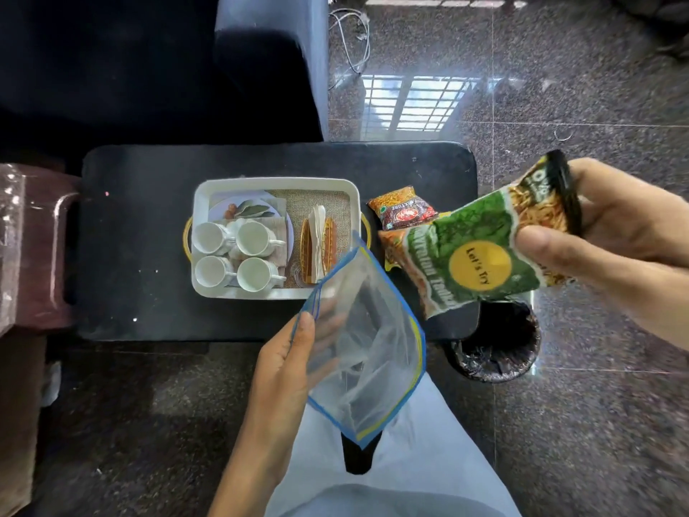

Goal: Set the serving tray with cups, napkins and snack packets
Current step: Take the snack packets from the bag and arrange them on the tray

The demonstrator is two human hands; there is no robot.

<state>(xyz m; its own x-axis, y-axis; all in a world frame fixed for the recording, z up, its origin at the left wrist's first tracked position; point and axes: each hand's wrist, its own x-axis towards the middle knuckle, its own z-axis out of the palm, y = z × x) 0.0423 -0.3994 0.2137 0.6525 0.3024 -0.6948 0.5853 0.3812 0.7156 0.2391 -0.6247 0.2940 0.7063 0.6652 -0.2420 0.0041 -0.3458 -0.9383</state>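
Note:
A white serving tray (350, 195) sits on a low black table (141, 236). It holds several white cups (233, 257) at its left and a napkin holder (320, 243) with folded napkins at its right. My left hand (287, 363) grips a clear zip bag (367, 352) with a blue edge, held open below the tray. My right hand (611, 233) holds a green snack packet (484, 255) above the table's right end. An orange-red snack packet (404, 211) lies on the table beside the tray, and part of another orange packet (391, 248) shows under the green one.
A black-lined waste bin (499, 352) stands on the floor at the table's right front corner. A dark sofa (156, 69) is behind the table. Cables (350, 39) lie on the speckled floor. A plastic-wrapped item (26, 240) is at the left edge.

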